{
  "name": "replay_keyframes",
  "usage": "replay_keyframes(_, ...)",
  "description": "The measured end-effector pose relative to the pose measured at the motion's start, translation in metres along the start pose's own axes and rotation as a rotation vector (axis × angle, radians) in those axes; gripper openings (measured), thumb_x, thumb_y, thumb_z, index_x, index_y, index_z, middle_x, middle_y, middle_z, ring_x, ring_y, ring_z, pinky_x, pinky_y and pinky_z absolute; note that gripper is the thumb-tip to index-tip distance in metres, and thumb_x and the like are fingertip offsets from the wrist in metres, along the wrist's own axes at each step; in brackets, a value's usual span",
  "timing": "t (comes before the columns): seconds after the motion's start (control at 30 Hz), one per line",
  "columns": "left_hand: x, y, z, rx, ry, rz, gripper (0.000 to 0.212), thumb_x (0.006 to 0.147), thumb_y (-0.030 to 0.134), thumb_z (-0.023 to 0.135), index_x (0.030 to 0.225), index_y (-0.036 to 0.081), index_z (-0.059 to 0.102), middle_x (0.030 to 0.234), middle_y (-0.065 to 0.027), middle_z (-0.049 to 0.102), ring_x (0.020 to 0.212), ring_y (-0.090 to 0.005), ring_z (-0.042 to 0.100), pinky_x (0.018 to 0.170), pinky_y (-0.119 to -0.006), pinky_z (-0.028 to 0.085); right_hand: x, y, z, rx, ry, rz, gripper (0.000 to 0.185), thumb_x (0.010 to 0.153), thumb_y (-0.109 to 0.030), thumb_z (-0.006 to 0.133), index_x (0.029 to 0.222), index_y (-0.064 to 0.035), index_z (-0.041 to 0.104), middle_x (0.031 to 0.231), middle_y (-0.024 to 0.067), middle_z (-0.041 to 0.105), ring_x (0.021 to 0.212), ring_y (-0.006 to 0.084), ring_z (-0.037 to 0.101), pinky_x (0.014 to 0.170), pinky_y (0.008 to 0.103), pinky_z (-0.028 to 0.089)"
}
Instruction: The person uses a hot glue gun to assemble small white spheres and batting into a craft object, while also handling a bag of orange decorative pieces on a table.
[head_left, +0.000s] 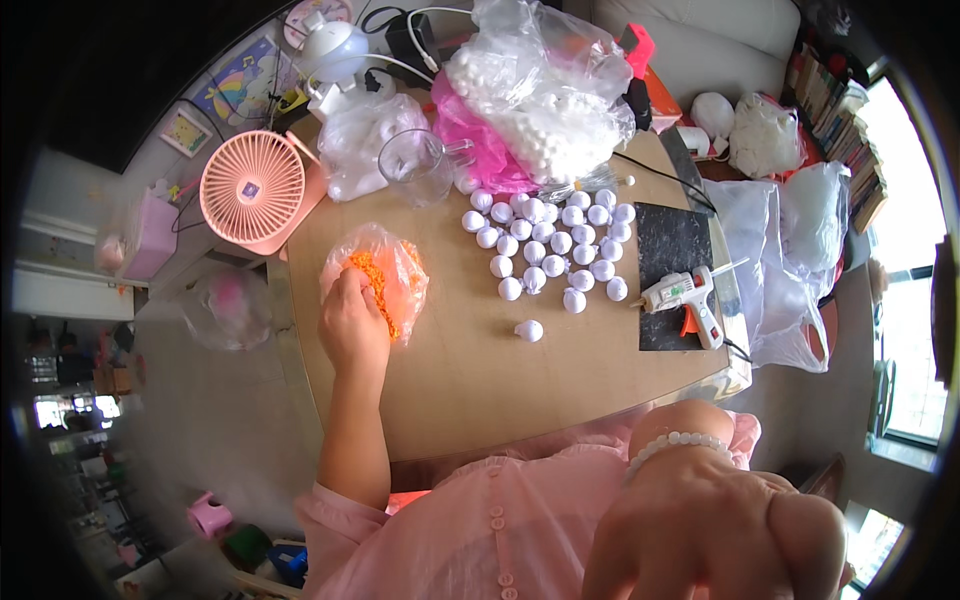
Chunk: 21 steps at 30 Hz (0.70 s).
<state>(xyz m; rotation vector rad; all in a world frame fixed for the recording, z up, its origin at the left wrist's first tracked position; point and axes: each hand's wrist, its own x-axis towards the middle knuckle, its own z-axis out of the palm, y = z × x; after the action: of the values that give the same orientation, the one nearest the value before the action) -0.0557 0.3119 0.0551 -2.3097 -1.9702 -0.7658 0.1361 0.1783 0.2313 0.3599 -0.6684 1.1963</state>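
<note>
My left hand is closed at the left side of a clear plastic bag holding bright orange, bumpy material. Whether the fingers grip the film or the orange material cannot be made out. Close to the camera, my right hand is raised over the lap, back of the hand showing and a white bead bracelet at the wrist. Its fingertips are cut off by the lower edge. Right of the bag lie several white wrapped balls in a cluster, with one single ball nearer to me.
A hot glue gun lies on a black marbled slab at the table's right. At the back stand a pink fan, a clear glass mug and a large bag of white balls. Plastic bags hang at right.
</note>
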Motion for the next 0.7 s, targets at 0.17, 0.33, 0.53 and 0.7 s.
replay_keyframes(0.17, 0.012, 0.025, -0.013, -0.185, 0.123, 0.151, 0.011, 0.077, 0.0, 0.054, 0.088, 0.003, 0.053, 0.082, -0.0116, 0.059, 0.074, -0.027, 0.057, 0.063, -0.034, 0.045, -0.001, 0.004, -0.011, 0.033, -0.044, 0.012, 0.02, 0.092, -0.029, 0.04, 0.084, -0.0104, 0.042, 0.09, 0.0181, 0.063, 0.042, 0.0169, 0.042, 0.034, 0.0226, 0.034)
replay_keyframes(0.33, 0.008, 0.056, -0.012, -0.539, 0.076, 0.204, 0.01, 0.079, -0.001, 0.051, 0.088, 0.0, 0.053, 0.081, -0.0124, 0.057, 0.074, -0.0289, 0.056, 0.067, -0.036, 0.044, 0.019, -0.01, -0.042, -0.11, -0.228, 0.187, 0.022, 0.088, -0.029, 0.049, 0.082, -0.009, 0.044, 0.068, 0.012, 0.058, 0.044, 0.021, 0.05, 0.037, 0.025, 0.04)
replay_keyframes(0.53, 0.035, 0.103, 0.014, -0.61, 0.006, 0.412, 0.022, 0.072, -0.005, 0.052, 0.093, 0.001, 0.052, 0.095, -0.0146, 0.055, 0.09, -0.0306, 0.053, 0.078, -0.039, 0.041, 0.071, -0.042, -0.155, -1.742, 0.077, 0.44, 0.021, 0.077, -0.003, 0.056, 0.099, -0.0015, 0.055, 0.092, 0.011, 0.061, 0.074, 0.016, 0.058, 0.067, 0.0265, 0.046)
replay_keyframes(0.7, 0.091, 0.145, 0.035, -0.423, 0.136, 0.602, 0.029, 0.071, -0.002, 0.056, 0.099, 0.0, 0.053, 0.105, -0.0156, 0.053, 0.103, -0.0314, 0.049, 0.088, -0.039, 0.038, 0.105, -0.044, -0.257, -2.386, -0.178, 0.286, 0.05, 0.065, 0.007, 0.044, 0.112, -0.0083, 0.049, 0.11, 0.0117, 0.054, 0.104, 0.0292, 0.05, 0.083, 0.0374, 0.044)
